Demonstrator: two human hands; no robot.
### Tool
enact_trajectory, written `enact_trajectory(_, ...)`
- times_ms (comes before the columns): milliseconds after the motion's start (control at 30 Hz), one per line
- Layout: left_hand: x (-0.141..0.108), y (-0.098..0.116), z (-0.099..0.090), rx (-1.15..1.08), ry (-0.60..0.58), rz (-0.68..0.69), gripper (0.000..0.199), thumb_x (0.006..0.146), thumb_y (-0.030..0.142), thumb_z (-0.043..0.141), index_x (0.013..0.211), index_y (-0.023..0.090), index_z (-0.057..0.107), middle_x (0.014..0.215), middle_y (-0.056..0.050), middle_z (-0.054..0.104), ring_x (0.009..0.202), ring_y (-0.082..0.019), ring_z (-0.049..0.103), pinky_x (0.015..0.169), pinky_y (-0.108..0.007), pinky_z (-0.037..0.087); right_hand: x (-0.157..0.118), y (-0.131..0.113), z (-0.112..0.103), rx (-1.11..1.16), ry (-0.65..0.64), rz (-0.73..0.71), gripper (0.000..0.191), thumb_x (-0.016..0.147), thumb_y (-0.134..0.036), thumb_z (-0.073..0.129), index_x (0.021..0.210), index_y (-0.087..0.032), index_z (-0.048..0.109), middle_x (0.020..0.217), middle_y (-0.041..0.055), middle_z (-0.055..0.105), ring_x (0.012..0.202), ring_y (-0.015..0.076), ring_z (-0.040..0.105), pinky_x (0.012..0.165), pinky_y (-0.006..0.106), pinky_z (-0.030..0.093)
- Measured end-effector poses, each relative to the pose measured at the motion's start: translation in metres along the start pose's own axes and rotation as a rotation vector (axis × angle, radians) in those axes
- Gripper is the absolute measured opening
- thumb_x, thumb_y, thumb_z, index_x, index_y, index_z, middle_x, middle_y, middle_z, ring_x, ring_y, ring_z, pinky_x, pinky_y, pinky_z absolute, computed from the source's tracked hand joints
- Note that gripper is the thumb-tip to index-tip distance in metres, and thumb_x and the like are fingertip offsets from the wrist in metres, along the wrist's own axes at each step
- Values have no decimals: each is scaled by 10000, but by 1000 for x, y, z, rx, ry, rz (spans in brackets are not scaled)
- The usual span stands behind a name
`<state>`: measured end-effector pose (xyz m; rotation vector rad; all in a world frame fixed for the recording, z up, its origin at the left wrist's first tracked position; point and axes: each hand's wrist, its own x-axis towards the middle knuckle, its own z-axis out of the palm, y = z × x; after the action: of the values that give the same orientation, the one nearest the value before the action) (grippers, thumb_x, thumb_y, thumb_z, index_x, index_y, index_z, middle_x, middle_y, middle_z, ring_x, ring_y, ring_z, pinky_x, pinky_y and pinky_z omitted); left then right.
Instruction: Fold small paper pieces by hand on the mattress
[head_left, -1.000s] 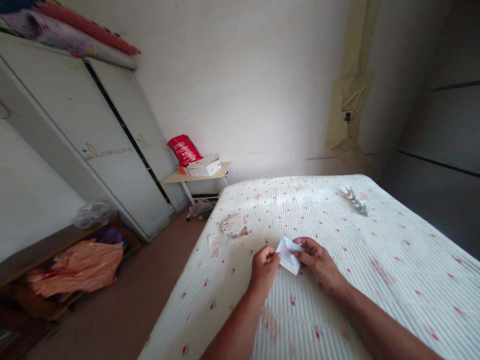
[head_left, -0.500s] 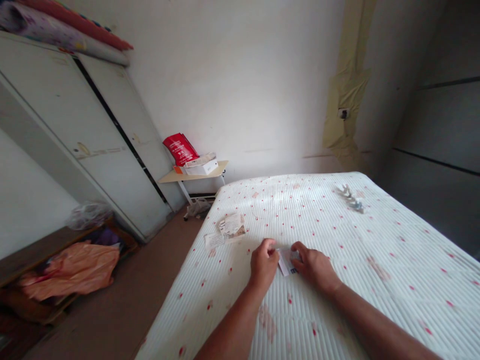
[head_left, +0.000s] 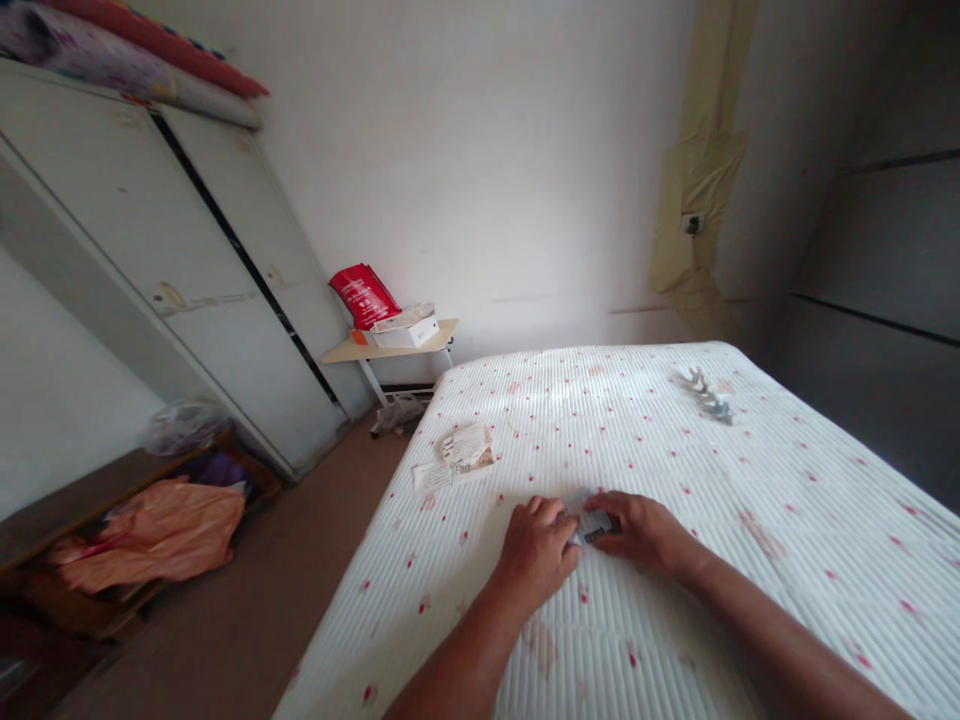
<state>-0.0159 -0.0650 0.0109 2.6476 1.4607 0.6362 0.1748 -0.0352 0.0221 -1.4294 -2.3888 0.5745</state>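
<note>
A small piece of printed paper (head_left: 592,524) lies on the white quilted mattress (head_left: 637,620), between my two hands. My left hand (head_left: 538,545) is closed at its left edge, fingers bent over the paper. From the right, my right hand (head_left: 637,530) pinches the paper between thumb and fingers. To the left of my hands rest printed paper scraps (head_left: 465,450). Several crumpled or folded pieces (head_left: 707,398) sit farther back on the right of the mattress.
A small table (head_left: 349,350) beyond the mattress holds a red bag (head_left: 365,297) and a white box (head_left: 409,332). Grey cabinets (head_left: 225,300) stand at the left. An orange plastic bag (head_left: 157,530) lies on a low wooden shelf.
My left hand has come down and right onto the paper's left edge, its fingers now over it. The paper shows a greyer printed face between my hands.
</note>
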Motion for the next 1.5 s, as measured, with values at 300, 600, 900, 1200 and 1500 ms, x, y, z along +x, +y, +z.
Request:
enact_trajectory(300, -1, -4, -2, -18, 51, 42, 166, 784, 177, 532, 900, 225, 641, 934, -33, 615, 910, -179, 510, 790, -317, 403, -7, 13, -4, 35, 33, -229, 445, 695, -122, 548, 1106, -286, 600, 1222, 52, 488, 945, 175, 567, 818, 297, 448)
enact_trajectory(600, 9, -11, 9, -204, 143, -172, 201, 819, 173, 451, 796, 180, 651, 810, -35, 660, 813, -159, 566, 761, -280, 426, 5, 2, 0, 82, 119, -67, 250, 865, -249, 404, 760, -191, 624, 770, 29, 626, 717, 148, 572, 639, 237, 407)
enact_trajectory(900, 19, -13, 19, -364, 166, -494, 309, 737, 163, 518, 1028, 221, 602, 875, -12, 661, 815, -143, 591, 747, -255, 439, 19, -2, 15, -135, 183, 182, 229, 866, -306, 423, 739, -186, 570, 739, 14, 616, 650, 128, 577, 528, 221, 278)
enact_trajectory(1200, 28, 2, 11, -99, 66, -543, 316, 785, 198, 494, 1091, 236, 561, 844, -22, 650, 810, -162, 579, 744, -264, 400, 20, -13, 18, -338, 173, 210, 176, 876, -243, 406, 792, -174, 543, 810, 35, 602, 678, 138, 601, 507, 235, 269)
enact_trajectory(1500, 27, 6, 13, -12, 62, -533, 313, 794, 186, 489, 1093, 238, 563, 855, -36, 649, 859, -185, 568, 766, -285, 382, 21, -9, 18, -318, 174, 200, 188, 881, -265, 414, 787, -176, 551, 833, 32, 596, 688, 134, 605, 525, 231, 296)
